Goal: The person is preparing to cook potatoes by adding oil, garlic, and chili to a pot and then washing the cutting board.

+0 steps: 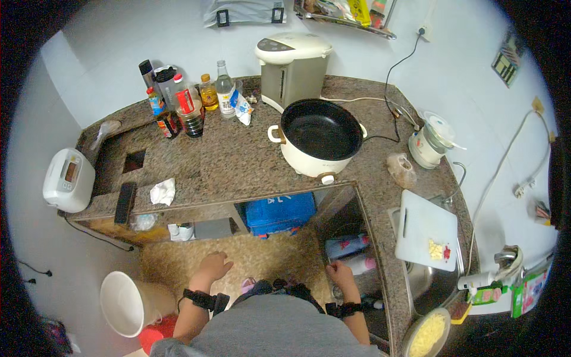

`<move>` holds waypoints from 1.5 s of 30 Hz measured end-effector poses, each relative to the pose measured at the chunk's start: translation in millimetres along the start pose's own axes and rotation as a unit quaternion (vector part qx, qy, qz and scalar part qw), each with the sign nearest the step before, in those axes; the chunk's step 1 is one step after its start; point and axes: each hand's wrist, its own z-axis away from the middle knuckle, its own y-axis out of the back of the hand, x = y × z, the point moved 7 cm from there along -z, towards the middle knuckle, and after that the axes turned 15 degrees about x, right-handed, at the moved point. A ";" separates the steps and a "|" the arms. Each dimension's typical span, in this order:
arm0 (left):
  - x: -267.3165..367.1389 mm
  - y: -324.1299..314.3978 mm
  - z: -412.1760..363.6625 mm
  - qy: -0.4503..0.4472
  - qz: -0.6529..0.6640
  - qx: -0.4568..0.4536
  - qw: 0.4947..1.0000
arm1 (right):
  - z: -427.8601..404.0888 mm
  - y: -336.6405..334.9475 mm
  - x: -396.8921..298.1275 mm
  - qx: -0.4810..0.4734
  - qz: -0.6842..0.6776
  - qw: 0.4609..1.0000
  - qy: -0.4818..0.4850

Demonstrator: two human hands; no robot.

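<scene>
My left hand (215,266) hangs in the air over the floor below the counter, its fingers apart and holding nothing. Beside the open shelf on the right is my right hand (341,273), fingers curled; whether it holds anything is hidden. Both wrists wear black straps. On the granite counter ahead stands an electric cooking pot (308,156), cream outside, with a black inside and no lid. A white cutting board (421,223) lies partly across the sink, bearing chopped pale pieces (435,250) and chopped red pieces (447,253). A bowl of yellow shreds (427,334) sits at the lower right.
Behind the pot stands an electric water boiler (292,67). Sauce and oil bottles (208,92) group left of it. A white rice cooker (69,180) is at the far left, a glass-topped small appliance (428,145) at right. A waste bin (122,303) stands on the floor.
</scene>
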 end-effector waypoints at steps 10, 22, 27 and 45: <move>13.2 18.2 4.4 -0.012 0.043 0.045 0.998 | 0.7 14.2 -7.0 0.043 -0.047 0.997 0.032; 6.7 118.8 -46.6 0.002 0.247 0.252 0.936 | -28.0 20.7 13.6 0.012 -0.060 0.997 0.051; 5.6 122.2 -38.5 0.075 0.272 0.247 0.927 | -50.5 22.7 -20.7 -0.023 -0.002 0.988 0.150; -165.0 69.3 64.1 0.255 0.409 0.293 0.826 | -105.6 -27.3 -404.7 0.002 -0.009 0.899 0.439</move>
